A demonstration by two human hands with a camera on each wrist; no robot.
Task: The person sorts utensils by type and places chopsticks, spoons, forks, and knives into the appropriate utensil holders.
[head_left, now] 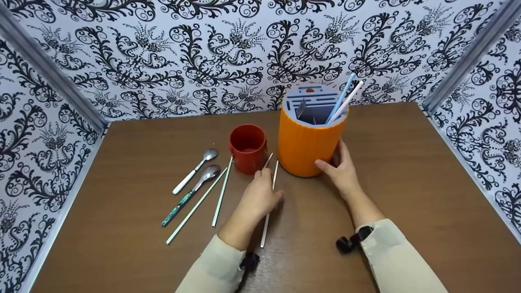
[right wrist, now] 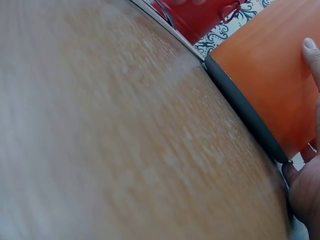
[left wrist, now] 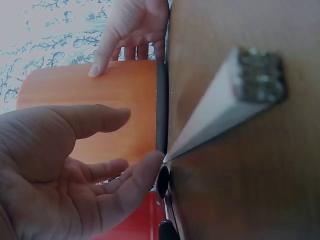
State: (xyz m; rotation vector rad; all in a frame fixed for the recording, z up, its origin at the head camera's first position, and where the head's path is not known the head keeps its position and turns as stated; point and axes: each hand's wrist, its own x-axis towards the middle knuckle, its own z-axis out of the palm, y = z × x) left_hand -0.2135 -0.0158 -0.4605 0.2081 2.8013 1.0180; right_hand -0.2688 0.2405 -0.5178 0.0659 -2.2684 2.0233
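My left hand [head_left: 261, 196] is low over the table, just in front of the red cup [head_left: 249, 160]. In the left wrist view its thumb and fingers are spread apart around a gap, with the fingertips close to a pale chopstick [left wrist: 215, 95] on the tabletop. Another thin stick's end [head_left: 268, 158] shows beyond the fingertips. My right hand [head_left: 345, 174] holds the lower right side of the orange utensil holder [head_left: 307, 148], thumb in front and fingers behind. A blue stick [head_left: 344, 95] and a white stick [head_left: 353, 97] lean in the holder's grey top, beside a fork [head_left: 301, 109].
Left of the cup lie a white-handled spoon [head_left: 191, 175], a green-handled spoon [head_left: 189, 199] and two pale chopsticks [head_left: 199, 203] [head_left: 222, 195]. Patterned walls [head_left: 228, 61] enclose the brown table [head_left: 134, 162] at the back and sides.
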